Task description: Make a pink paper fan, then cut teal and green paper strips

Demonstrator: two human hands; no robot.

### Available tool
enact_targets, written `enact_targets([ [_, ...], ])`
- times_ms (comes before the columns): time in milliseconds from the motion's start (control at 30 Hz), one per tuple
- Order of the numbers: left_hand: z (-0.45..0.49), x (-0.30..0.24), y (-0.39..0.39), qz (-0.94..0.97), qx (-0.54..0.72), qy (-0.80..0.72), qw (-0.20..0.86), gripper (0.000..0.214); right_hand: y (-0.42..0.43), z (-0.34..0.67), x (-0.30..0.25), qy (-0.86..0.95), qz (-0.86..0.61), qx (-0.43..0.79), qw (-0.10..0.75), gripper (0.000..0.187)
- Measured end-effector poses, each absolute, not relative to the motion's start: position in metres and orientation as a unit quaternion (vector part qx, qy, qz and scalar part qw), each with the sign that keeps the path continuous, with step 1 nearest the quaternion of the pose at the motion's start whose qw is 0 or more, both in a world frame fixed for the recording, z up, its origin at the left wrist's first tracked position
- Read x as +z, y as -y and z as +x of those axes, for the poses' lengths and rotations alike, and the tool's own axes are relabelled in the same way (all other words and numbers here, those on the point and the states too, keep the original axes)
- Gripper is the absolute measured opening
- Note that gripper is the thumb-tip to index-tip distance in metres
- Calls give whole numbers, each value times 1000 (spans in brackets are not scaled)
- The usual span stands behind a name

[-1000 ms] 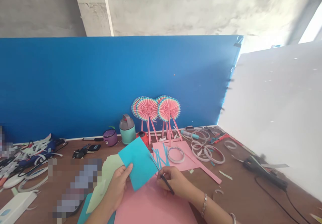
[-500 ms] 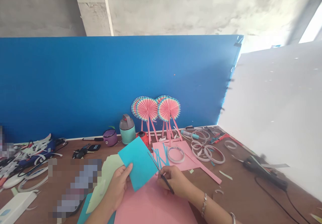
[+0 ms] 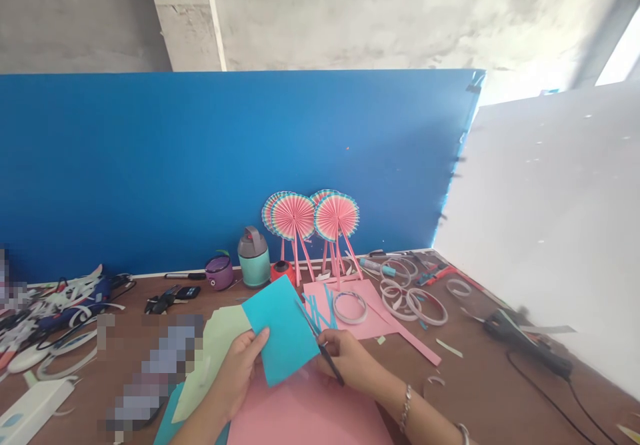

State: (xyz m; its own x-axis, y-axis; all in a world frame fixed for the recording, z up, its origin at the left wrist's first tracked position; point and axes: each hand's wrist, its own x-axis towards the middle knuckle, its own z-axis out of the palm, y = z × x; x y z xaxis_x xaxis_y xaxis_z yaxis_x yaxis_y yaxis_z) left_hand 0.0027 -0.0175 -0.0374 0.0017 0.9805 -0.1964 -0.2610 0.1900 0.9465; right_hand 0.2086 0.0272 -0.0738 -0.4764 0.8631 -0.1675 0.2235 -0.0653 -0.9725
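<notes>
My left hand (image 3: 239, 372) pinches the lower left edge of a turquoise sheet of paper (image 3: 283, 328) and holds it tilted above the table. My right hand (image 3: 350, 360) is closed around a pair of dark scissors (image 3: 320, 345), whose blades meet the sheet's right edge. A large pink sheet (image 3: 305, 415) lies under both hands. A pale green sheet (image 3: 213, 352) lies to the left, under the turquoise one.
Pink paper fans (image 3: 313, 222) lean on the blue board (image 3: 200, 165). A grey-green flask (image 3: 253, 256), a purple pot (image 3: 219, 272), tape rings (image 3: 400, 295), thin turquoise strips (image 3: 317, 308) and a glue gun (image 3: 525, 342) with its cable lie around. Clutter fills the left end.
The turquoise sheet and my left hand have shifted slightly right, toward the scissors. My right hand has stayed nearly in place.
</notes>
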Motion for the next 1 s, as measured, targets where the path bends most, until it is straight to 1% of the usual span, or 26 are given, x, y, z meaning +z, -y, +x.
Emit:
enact_targets([
  [233,9,-32,20,375,483,-475,633,34,-28,208,-74,623,-415,598,286,19],
  [433,11,-30,22,364,485,-466,644,43,-26,206,-69,618,-415,601,292,19],
  [667,12,-26,24,362,485,-461,649,46,-27,206,-68,612,-411,606,298,18],
  [1000,11,-30,22,356,484,-471,646,41,-27,206,-69,613,-431,597,286,18],
])
